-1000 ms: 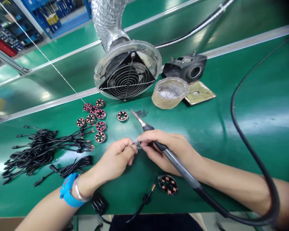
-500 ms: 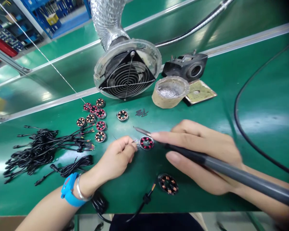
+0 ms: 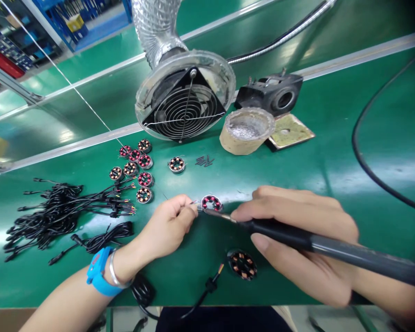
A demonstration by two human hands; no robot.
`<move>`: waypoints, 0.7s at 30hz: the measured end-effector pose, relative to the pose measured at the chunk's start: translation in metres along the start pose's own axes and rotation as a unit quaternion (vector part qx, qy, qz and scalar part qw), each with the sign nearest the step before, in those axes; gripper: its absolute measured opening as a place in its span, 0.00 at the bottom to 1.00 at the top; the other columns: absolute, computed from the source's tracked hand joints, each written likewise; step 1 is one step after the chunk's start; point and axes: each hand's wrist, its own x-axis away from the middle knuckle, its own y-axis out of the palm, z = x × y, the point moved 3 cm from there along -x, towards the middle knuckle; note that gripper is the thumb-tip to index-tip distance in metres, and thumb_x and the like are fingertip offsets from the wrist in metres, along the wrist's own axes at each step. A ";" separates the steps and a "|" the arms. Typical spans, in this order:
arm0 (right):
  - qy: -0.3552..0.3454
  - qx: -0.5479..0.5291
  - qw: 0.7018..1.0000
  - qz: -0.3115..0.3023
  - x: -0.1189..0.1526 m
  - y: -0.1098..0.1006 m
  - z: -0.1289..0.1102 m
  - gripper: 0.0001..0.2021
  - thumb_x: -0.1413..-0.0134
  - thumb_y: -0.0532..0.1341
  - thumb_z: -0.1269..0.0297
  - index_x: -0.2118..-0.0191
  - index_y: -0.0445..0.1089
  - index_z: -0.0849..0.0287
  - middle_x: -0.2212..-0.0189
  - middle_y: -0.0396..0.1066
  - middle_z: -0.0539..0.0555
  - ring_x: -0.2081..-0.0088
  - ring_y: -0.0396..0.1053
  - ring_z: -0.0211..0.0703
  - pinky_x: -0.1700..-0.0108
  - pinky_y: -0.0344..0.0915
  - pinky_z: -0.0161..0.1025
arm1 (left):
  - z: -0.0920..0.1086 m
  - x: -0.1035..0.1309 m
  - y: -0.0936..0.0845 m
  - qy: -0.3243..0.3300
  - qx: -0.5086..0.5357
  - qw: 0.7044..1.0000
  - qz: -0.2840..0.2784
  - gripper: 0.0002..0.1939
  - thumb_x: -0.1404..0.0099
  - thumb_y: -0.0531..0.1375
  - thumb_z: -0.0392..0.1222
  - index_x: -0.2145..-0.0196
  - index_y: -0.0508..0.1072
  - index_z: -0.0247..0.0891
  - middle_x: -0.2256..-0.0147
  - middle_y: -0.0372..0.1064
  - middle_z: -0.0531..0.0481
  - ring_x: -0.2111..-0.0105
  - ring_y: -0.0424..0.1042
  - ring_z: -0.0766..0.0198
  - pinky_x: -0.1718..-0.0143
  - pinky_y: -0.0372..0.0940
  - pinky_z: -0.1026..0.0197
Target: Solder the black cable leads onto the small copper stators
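Note:
My left hand (image 3: 174, 221) pinches the thin wire ends of a small motor stator with red windings (image 3: 211, 204); the fingertips hide part of the wires. In my right hand (image 3: 297, 230) is a soldering iron (image 3: 280, 230), held like a pen. Its metal tip lies at the lower left edge of the red stator, beside the wires; whether it touches cannot be made out. Closer to me lies a larger stator with copper windings (image 3: 242, 265), next to a black cable (image 3: 210, 285) with bared coloured ends.
Black cables (image 3: 55, 216) lie heaped at left, near several small stators (image 3: 144, 179). Short dark tube pieces (image 3: 204, 160) lie beyond my hands. Behind are a fume extractor fan (image 3: 185, 115), a bowl of silvery material (image 3: 247, 131), a sponge tray (image 3: 292, 131) and an iron stand (image 3: 271, 94).
My right hand has brought the soldering iron's tip down and toward me, from above the red stator to its lower left edge. My left hand has stayed almost still.

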 end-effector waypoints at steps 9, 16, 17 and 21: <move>-0.043 0.007 0.999 0.016 0.001 0.005 0.000 0.14 0.51 0.55 0.77 0.58 0.70 0.60 0.79 0.64 0.50 0.78 0.60 0.37 0.75 0.58 0.38 | 0.000 -0.001 -0.001 0.007 -0.016 1.000 -0.001 0.17 0.33 0.51 0.50 0.75 0.58 0.39 0.81 0.51 0.61 0.81 0.48 0.72 0.81 0.47 0.67; -0.017 0.023 1.000 0.010 0.000 0.000 -0.006 0.14 0.50 0.55 0.76 0.58 0.69 0.57 0.76 0.68 0.50 0.78 0.61 0.37 0.76 0.59 0.39 | 0.000 -0.001 -0.002 0.007 -0.016 1.000 0.000 0.16 0.33 0.51 0.50 0.74 0.60 0.38 0.81 0.50 0.61 0.81 0.48 0.72 0.80 0.48 0.68; -0.007 0.025 1.000 0.010 0.000 -0.001 -0.007 0.14 0.50 0.55 0.76 0.58 0.69 0.57 0.76 0.68 0.50 0.78 0.62 0.37 0.76 0.59 0.39 | 0.000 -0.001 -0.001 0.005 -0.014 1.000 -0.001 0.16 0.33 0.51 0.50 0.74 0.60 0.38 0.81 0.50 0.61 0.81 0.48 0.72 0.80 0.48 0.68; 0.009 0.038 0.998 0.039 -0.003 -0.005 -0.011 0.13 0.49 0.55 0.75 0.59 0.69 0.55 0.76 0.67 0.50 0.79 0.60 0.38 0.77 0.59 0.40 | 0.000 -0.001 0.000 -0.002 -0.005 1.000 -0.003 0.15 0.33 0.51 0.50 0.74 0.60 0.39 0.81 0.50 0.61 0.81 0.48 0.72 0.81 0.47 0.68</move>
